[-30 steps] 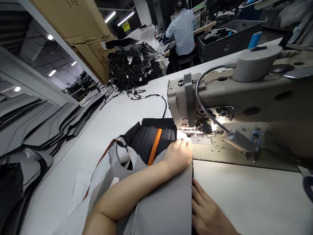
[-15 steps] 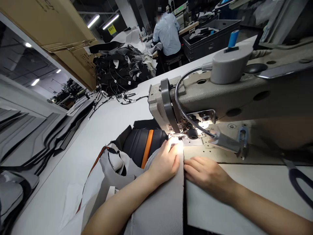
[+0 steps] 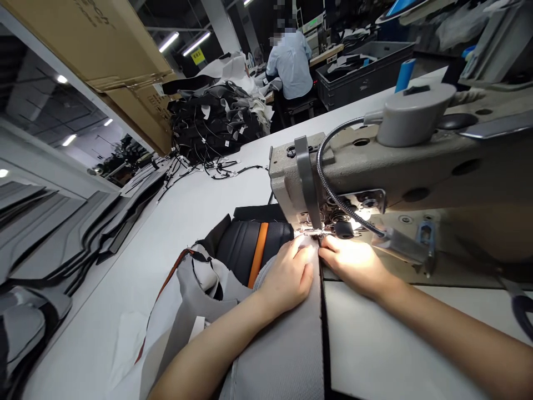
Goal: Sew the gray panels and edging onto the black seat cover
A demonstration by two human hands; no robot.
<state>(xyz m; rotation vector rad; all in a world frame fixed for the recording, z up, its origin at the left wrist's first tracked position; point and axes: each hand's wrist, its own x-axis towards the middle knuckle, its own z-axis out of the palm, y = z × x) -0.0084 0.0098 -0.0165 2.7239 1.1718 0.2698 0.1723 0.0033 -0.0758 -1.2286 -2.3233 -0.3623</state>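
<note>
Under the needle area of the sewing machine lies a padded grey fabric piece with a dark edge strip. It joins a black panel with an orange stripe. My left hand rests on top of the grey fabric, fingers bent and pressed to it just before the presser foot. On the other side of the seam edge, my right hand pinches the fabric's edge close to the foot, lit by the machine lamp. The fingertips' exact grip is partly hidden.
Scissors lie at the right. Cables and a heap of dark fabric parts are at the back. Stacked grey panels stand left, below a cardboard box. A person sits beyond, beside a grey crate.
My right hand has moved forward along the fabric edge to the presser foot and pinches there. My left hand stays on the fabric. The view has shifted slightly.
</note>
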